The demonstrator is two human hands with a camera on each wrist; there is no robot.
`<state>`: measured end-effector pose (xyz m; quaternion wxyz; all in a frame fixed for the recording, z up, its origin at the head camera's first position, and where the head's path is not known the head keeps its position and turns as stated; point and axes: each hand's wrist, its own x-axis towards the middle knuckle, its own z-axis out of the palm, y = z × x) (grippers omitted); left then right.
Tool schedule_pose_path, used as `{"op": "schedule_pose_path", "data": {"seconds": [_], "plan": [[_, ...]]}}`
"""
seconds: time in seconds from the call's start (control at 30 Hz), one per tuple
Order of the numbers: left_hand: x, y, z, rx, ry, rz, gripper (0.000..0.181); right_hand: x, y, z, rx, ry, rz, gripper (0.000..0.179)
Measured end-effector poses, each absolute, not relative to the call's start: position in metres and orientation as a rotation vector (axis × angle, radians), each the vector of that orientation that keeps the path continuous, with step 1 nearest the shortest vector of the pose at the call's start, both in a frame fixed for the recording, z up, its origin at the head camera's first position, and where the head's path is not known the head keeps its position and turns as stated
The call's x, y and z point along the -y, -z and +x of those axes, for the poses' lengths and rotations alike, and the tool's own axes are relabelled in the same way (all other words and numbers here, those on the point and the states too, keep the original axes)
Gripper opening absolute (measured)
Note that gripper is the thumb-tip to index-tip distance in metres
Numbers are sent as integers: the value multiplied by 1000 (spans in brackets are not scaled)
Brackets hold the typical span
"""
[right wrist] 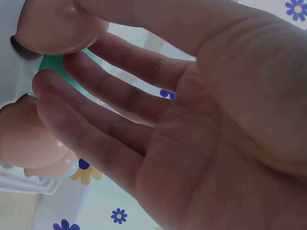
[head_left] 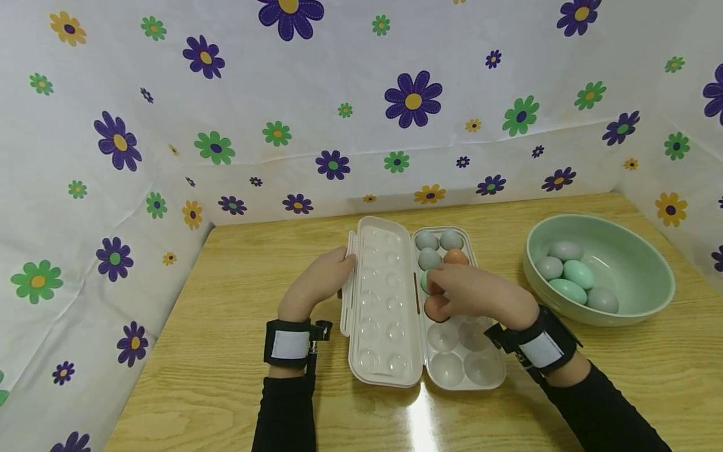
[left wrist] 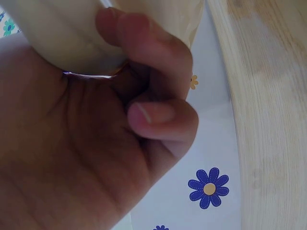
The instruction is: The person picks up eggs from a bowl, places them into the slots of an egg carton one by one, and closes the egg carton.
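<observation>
A white plastic egg carton (head_left: 388,379) lies open on the table, its lid folded out to the left. My left hand (head_left: 321,280) grips the lid's left edge; in the left wrist view its fingers (left wrist: 160,52) curl round the pale plastic. Over the egg half, my right hand (head_left: 477,290) pinches a brown egg (head_left: 436,309) between thumb and fingers, low at a left-column cup. Behind it sit a green egg (head_left: 424,282), partly covered by the hand, another brown egg (head_left: 455,257) and several grey eggs (head_left: 427,241). The front cups (head_left: 447,370) hold nothing.
To the right of the carton stands a light green bowl (head_left: 649,276) with several grey and green eggs (head_left: 578,274) in it. A flower-patterned cloth (head_left: 350,75) hangs behind and at both sides of the wooden table (head_left: 226,351).
</observation>
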<state>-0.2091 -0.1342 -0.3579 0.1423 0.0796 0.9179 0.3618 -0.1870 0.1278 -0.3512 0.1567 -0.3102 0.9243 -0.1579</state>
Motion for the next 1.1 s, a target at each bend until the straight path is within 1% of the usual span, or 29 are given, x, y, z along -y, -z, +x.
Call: {"op": "schedule_pose_path", "data": {"seconds": [0.43, 0.9, 1.1], "plan": [[133, 357, -209, -2640, -1046, 222, 38, -129, 352, -190, -2650, 508, -931, 18], [133, 358, -210, -2645, -1037, 219, 39, -133, 349, -192, -2660, 509, -945, 25], [133, 358, -210, -2649, -1023, 215, 40, -136, 341, -193, -2650, 502, -877, 30]]}}
